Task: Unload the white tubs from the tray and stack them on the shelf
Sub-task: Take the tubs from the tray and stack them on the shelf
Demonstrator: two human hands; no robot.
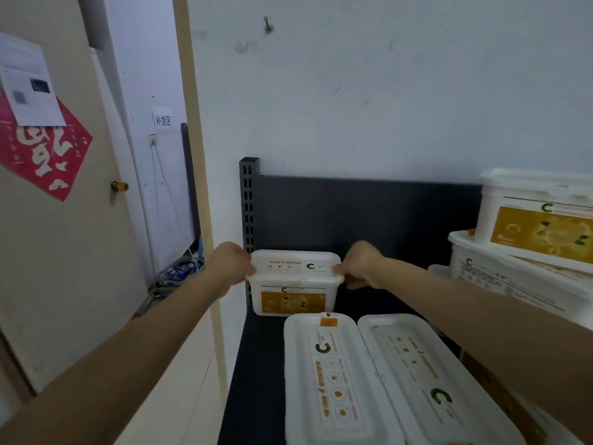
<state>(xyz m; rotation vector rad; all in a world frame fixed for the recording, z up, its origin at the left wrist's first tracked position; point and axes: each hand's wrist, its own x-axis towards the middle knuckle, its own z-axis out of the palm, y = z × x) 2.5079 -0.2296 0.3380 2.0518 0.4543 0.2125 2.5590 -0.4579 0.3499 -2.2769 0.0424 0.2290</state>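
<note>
A white tub [293, 284] with a yellow label stands at the back left of the dark shelf [256, 364]. My left hand [229, 263] grips its left rim and my right hand [361, 266] grips its right rim. In front of it lie two more white tubs side by side, one [333, 383] on the left and one [433, 380] on the right. At the right edge, a tub [539, 216] sits on top of another tub [500, 271]. No tray is in view.
The shelf's dark back panel [369, 213] and slotted upright [248, 203] rise behind the tubs. A door [64, 203] with a red paper stands at left, beyond a beige frame post [199, 155]. Cluttered items [179, 271] lie on the floor past the post.
</note>
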